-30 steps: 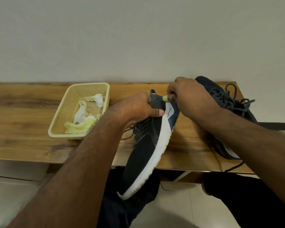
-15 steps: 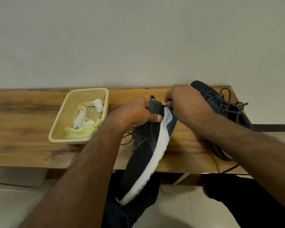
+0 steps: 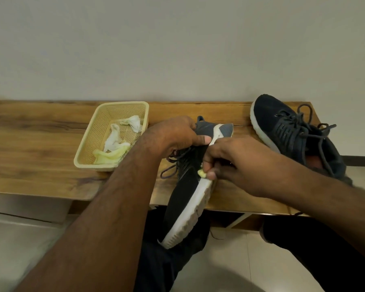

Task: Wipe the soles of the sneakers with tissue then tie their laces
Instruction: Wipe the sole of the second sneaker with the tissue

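A dark sneaker with a white sole (image 3: 184, 199) lies on its side, heel on the wooden bench, toe hanging over the front edge above my lap. My left hand (image 3: 177, 133) grips its heel end, thumb on the sole rim. My right hand (image 3: 230, 161) presses a small pale yellow tissue (image 3: 202, 173) against the white sole about midway along; most of the tissue is hidden under the fingers. The second dark sneaker (image 3: 293, 133) stands upright at the right of the bench, laces loose.
A cream plastic basket (image 3: 86, 152) on the wooden bench (image 3: 30, 144) holds several crumpled white and yellow tissues. A plain wall runs behind the bench. My legs in dark trousers and a tiled floor lie below the front edge.
My right hand has slid the tissue from the heel end down the sole toward the middle. My left hand keeps its hold on the heel. The view has tilted slightly.
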